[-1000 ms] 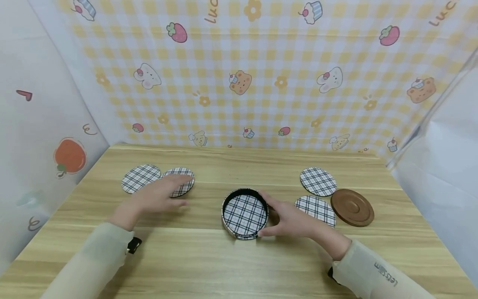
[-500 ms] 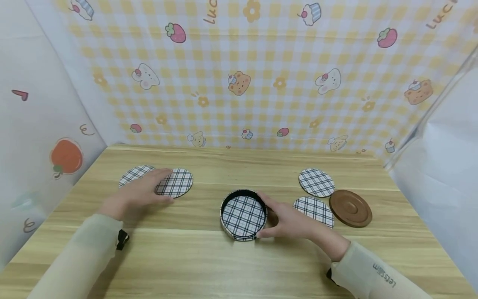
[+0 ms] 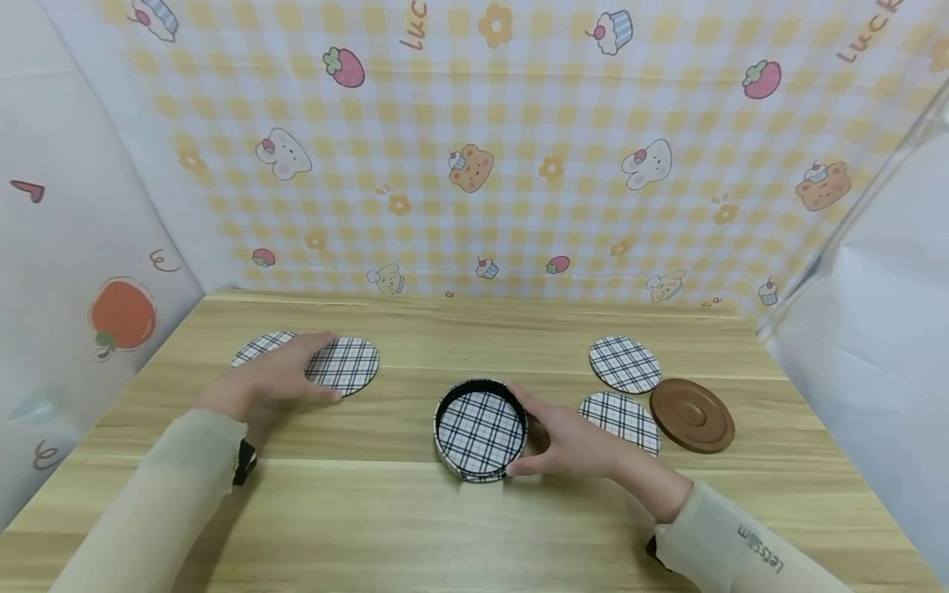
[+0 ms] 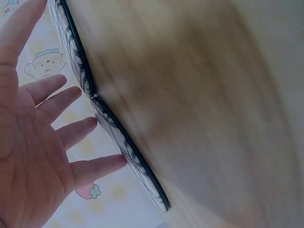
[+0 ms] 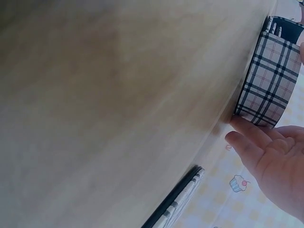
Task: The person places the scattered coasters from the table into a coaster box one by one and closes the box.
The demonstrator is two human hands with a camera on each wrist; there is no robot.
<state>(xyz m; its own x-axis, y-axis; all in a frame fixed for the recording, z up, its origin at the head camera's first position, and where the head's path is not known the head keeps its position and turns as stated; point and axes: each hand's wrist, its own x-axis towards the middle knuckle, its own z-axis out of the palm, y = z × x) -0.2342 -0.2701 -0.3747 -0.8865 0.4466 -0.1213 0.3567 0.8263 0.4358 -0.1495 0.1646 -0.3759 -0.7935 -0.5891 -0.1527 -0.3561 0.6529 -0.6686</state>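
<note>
The left hand [image 3: 274,375] has its fingers spread, thumb and forefinger straddling a thin, round, black-and-white plaid disc [image 3: 348,366] on the light wooden table [image 3: 460,535]; whether the fingertips bear on it I cannot tell. Being so flat, the disc could slide rather than lift if the fingers close unevenly. A matching plaid disc [image 3: 261,346], touching it and partly under the hand, could be dragged along or knocked askew.

The right hand [image 3: 578,442] holds a shallow, round plaid box with a black lining [image 5: 269,78], thumb and fingers curved against its near side. Gripped from one side only, it could skid or turn if nudged from the other.

Beyond, behind that wrist, lie two more plaid discs, one farther back [image 3: 625,364] and one nearer [image 3: 626,422], beside a round brown ridged disc [image 3: 693,416]; a careless forearm could sweep the nearer one out of place.
</note>
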